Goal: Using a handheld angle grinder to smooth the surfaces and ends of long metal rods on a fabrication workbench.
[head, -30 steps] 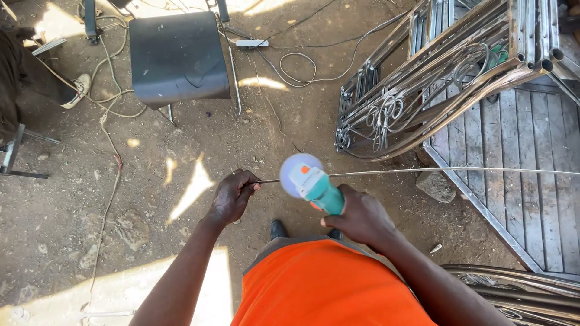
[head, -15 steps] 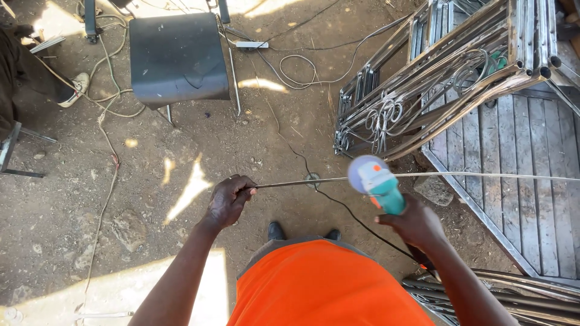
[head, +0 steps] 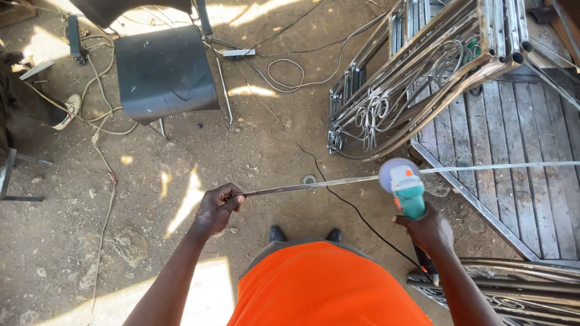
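My left hand grips the near end of a long thin metal rod that runs level to the right, out past the frame edge. My right hand holds a teal angle grinder by its body. Its round disc rests against the rod about midway along. A black cable trails from the grinder over the dirt. My orange shirt fills the bottom of the view, with my dark shoes showing above it.
A dark metal chair stands at the upper left among loose cables and a power strip. Ornate welded metal frames lean at the upper right over a wooden plank deck. More metalwork lies at the lower right.
My right hand has carried the grinder to the right along the rod, away from my left hand. The left hand keeps its hold on the rod's end.
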